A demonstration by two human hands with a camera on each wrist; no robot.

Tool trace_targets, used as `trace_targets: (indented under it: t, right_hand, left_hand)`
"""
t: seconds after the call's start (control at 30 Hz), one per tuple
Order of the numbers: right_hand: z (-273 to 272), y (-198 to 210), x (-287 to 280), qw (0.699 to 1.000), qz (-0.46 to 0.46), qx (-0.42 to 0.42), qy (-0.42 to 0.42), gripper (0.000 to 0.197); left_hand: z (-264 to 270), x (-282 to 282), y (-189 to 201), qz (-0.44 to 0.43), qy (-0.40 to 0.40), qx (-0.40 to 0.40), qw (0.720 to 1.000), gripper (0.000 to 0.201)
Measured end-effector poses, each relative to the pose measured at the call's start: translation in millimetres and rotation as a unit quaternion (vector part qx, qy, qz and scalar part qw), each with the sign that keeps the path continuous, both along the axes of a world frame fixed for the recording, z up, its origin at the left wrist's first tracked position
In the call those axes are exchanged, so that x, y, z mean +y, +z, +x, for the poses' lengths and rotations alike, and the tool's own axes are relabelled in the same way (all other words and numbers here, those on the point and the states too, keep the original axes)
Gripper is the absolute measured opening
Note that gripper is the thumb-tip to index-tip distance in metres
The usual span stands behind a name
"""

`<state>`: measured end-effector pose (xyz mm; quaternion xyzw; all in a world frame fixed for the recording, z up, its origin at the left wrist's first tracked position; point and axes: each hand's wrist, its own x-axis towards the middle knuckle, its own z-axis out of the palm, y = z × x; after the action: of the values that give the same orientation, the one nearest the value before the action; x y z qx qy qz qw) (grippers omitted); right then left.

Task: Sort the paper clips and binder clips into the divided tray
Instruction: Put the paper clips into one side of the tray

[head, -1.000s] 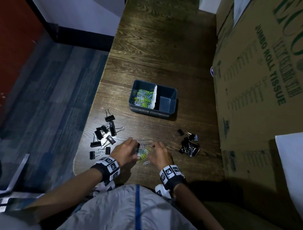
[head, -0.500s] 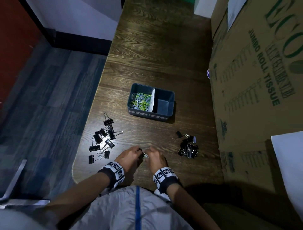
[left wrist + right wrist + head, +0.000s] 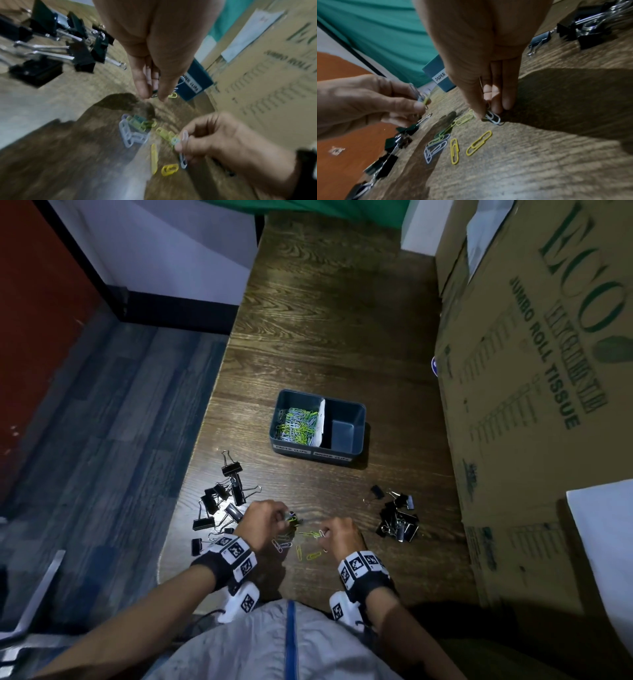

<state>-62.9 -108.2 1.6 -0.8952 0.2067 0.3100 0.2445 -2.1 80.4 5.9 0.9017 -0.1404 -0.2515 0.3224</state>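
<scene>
Fingers of the left hand pinch a few paper clips just above the table, while the right hand pinches a white clip against the wood. Loose paper clips lie between and just below both hands. Black binder clips sit left of the left hand, another pile right of the right hand. Beyond both hands stands the divided tray, with paper clips in its left compartment.

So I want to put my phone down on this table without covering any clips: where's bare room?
Bare wood lies beyond the tray, and between the tray and the cardboard box. Crowded: binder clips left and right, paper clips between both hands.
</scene>
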Motion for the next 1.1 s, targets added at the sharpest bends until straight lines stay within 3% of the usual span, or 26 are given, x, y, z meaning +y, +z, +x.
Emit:
trace_targets:
  t: [0.17,0.3,0.47,0.63,0.7,0.8,0.83,0.93,1.03,1.1]
  right_hand:
    - [-5.0,8.6,-8.5,0.997,0.032,-0.039,-0.05,0.001]
    - [8.8,22.4,-6.8,0.995,0.063,-0.059,-0.05,0.008]
    - [41.8,53.6,-3.9,0.985,0.087,-0.143,-0.049,0.002]
    - [107.1,87.7,-2.3,0.967,0.078,-0.237,-0.043,0.014]
    - [136.9,97.0,-1.1,0.96,0.059,-0.272,-0.042,0.02]
    - [169.4,107.2,0.6,0.956,0.052,-0.285,-0.038,0.005]
    - [174.3,108.6,-0.3,0.956,0.049,-0.288,-0.035,0.01]
    - [166.1,105.1,-2.7,0.947,0.031,-0.319,-0.017,0.031]
    - [127.2,82.2,0.5,0.949,0.032,-0.314,-0.008,0.024]
    - [89.6,54.6,3.3,0.968,0.036,-0.246,0.014,0.014]
  left_hand:
    - [50.2,-11.7,46.8,-0.073,0.012,-0.066,0.995,0.013]
    - [106.3,-34.3,72.9,-0.093,0.05,-0.124,0.987,0.015]
    - [146.2,-50.9,80.8,-0.083,0.099,-0.088,0.988,0.029]
    - [117.1,-29.9,64.3,-0.04,0.102,-0.13,0.985,0.02]
    - [94.5,-17.6,49.8,-0.016,0.08,-0.118,0.99,0.02]
    - [64.9,0.9,24.5,0.014,0.042,-0.068,0.997,0.024]
    - [56.2,5.6,19.0,0.029,0.027,-0.057,0.998,0.024]
    - [32.9,16.2,7.1,0.068,-0.022,-0.036,0.997,0.024]
    - [10.8,28.1,-2.3,0.088,-0.052,-0.026,0.994,0.027]
    - [-1.2,34.0,-9.2,0.098,-0.084,-0.018,0.992,0.032]
